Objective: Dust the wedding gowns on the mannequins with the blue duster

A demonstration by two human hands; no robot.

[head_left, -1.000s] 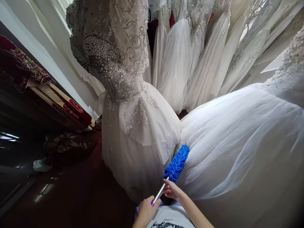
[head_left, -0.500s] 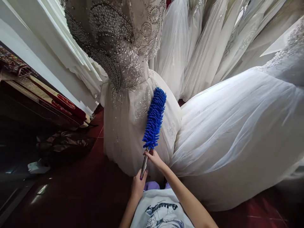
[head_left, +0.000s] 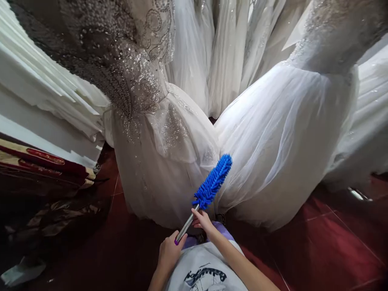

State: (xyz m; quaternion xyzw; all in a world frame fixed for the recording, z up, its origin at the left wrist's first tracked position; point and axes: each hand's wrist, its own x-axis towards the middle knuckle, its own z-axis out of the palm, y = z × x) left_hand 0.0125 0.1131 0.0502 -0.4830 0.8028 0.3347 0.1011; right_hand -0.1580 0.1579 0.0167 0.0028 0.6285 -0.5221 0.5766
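Observation:
I hold a duster with a fluffy blue head [head_left: 213,186] and a shiny metal handle [head_left: 185,227]. My left hand [head_left: 168,251] is closed round the lower end of the handle. Just below the blue head, my right hand [head_left: 202,221] pinches the handle. The blue head points up and to the right, lying in front of the gap between two white gowns. One is a beaded, sequined gown [head_left: 157,137] on the left. The other is a plain tulle gown [head_left: 281,133] on the right.
More white gowns [head_left: 218,48] hang close together behind. Dark red and gold fabric [head_left: 42,161] is stacked at the left above dark patterned cloth on the floor. Glossy dark red floor tiles [head_left: 327,242] show at lower right. A white scrap [head_left: 21,270] lies at lower left.
The duster head has swung down from the beaded gown's skirt and now tilts right, toward the gap between the two gowns. My view has shifted to the right and downward.

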